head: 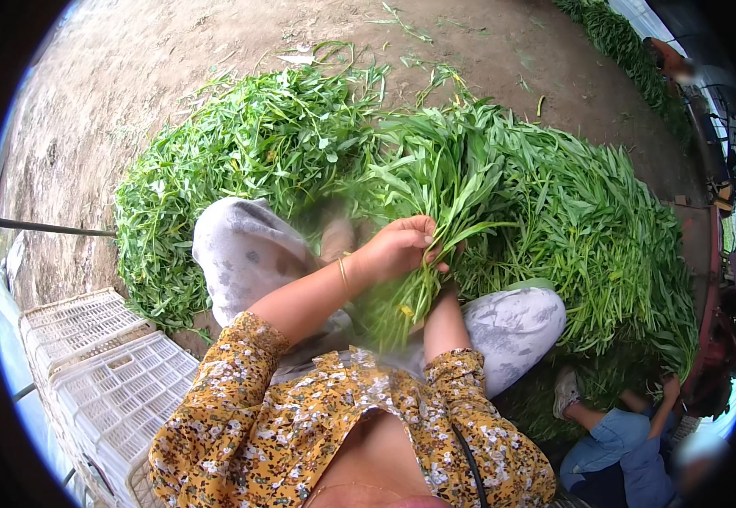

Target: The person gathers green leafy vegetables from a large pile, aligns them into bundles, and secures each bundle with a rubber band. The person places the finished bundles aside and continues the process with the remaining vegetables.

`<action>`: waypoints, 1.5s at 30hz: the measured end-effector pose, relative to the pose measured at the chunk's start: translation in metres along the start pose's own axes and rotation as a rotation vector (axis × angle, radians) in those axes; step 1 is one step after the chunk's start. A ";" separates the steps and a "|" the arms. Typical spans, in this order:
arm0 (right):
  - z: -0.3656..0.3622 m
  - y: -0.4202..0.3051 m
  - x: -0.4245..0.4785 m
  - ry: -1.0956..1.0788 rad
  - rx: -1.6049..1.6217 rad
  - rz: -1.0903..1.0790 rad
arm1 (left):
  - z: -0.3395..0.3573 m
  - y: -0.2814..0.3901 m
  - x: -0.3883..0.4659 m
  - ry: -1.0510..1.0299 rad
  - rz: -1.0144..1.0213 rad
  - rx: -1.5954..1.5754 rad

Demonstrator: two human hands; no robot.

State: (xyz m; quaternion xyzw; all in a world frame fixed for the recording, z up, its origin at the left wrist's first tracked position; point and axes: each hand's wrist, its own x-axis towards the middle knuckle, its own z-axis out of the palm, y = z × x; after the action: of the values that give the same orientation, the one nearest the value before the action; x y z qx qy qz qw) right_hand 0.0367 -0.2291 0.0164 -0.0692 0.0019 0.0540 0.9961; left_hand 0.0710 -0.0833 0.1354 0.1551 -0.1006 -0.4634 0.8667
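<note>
My left hand point(406, 244), with a bangle at its wrist, pinches stems in a bunch of long-leaved greens point(454, 197) that look like water spinach. My right hand point(448, 287) grips the same bunch from beneath and is mostly hidden by stems. The leaves point away from me, while the blurred stem ends point(393, 317) hang over my lap between my bent knees. Just past the hands on the right lies a large heap of similar greens point(596, 222), its stems lying roughly alongside one another. A looser, tangled heap of greens point(247, 140) spreads to the left.
White plastic crates point(123, 387) stand at the lower left, near a dark pole point(50, 227). A co-worker point(628, 444) sits at the lower right, one hand at the heap's edge. Another long pile of greens point(628, 51) lies at the upper right on the dirt floor point(489, 38).
</note>
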 end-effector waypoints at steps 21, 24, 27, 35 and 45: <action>0.027 -0.098 0.012 -0.365 -0.211 -0.215 | -0.079 0.154 -0.077 1.259 0.811 1.471; 0.065 -0.069 0.008 -0.051 -0.349 -0.128 | -0.024 0.105 -0.048 0.813 0.156 1.441; 0.126 -0.013 0.002 0.145 -0.740 0.027 | -0.060 0.047 -0.051 0.196 0.033 0.692; 0.122 0.014 0.017 0.165 -1.298 0.104 | -0.024 0.058 -0.036 0.401 0.230 0.143; 0.092 0.014 0.015 -0.103 -1.855 -0.258 | -0.074 0.029 -0.042 0.193 -0.090 0.875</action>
State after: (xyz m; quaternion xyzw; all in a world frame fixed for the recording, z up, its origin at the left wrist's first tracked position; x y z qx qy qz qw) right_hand 0.0495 -0.2007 0.1053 -0.8331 -0.0937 -0.0740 0.5401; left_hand 0.0937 -0.0196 0.0758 0.5539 -0.1989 -0.3976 0.7039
